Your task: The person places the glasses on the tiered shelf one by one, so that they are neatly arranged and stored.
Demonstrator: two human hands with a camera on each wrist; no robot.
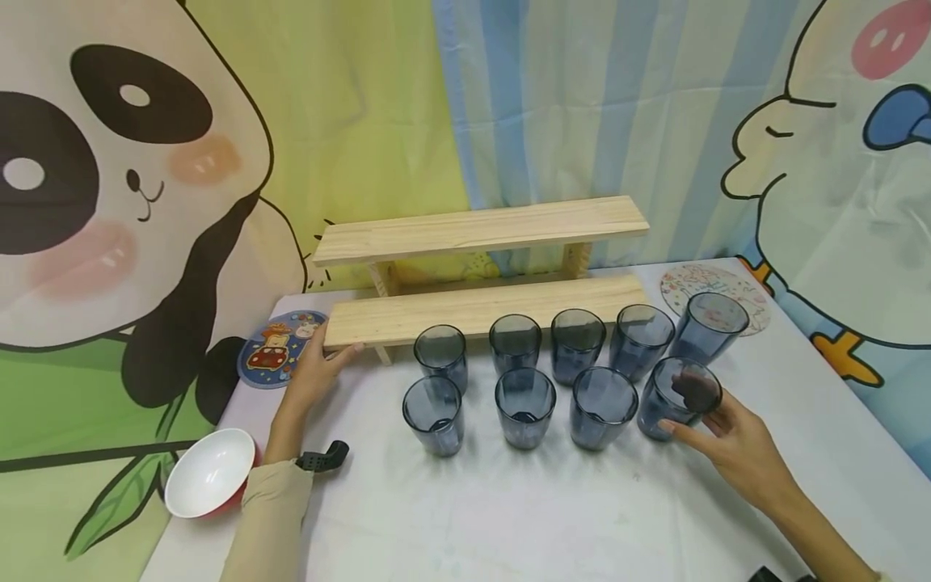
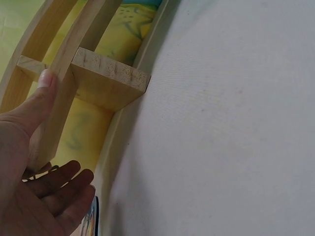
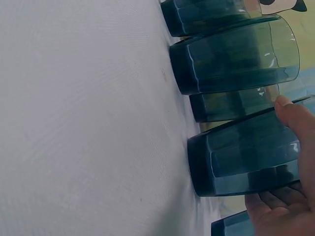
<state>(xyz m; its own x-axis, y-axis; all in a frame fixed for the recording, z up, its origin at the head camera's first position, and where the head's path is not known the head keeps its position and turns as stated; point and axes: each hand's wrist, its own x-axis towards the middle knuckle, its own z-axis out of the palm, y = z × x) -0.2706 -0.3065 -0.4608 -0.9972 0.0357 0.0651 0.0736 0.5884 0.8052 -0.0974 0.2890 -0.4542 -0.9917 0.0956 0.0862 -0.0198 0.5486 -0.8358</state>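
A two-tier wooden shelf (image 1: 465, 311) stands at the back of the white table. My left hand (image 1: 314, 378) holds the left end of its lower board, the thumb (image 2: 42, 91) lying on the front edge and the index finger partly hidden behind the board. At the right end of the front row, my right hand (image 1: 749, 457) grips a blue-grey drinking glass (image 1: 665, 412), thumb on its near side and fingers around the right. This glass is upright, its base close to the tabletop (image 3: 98, 118). Several matching glasses (image 1: 525, 412) stand upright in two rows before the shelf.
A white bowl with a red outside (image 1: 211, 473) is at the table's left edge. Behind it lies a round blue cartoon mat (image 1: 272, 356). Another round patterned mat (image 1: 752, 303) lies at the back right. Printed curtains (image 1: 378, 105) hang behind the table.
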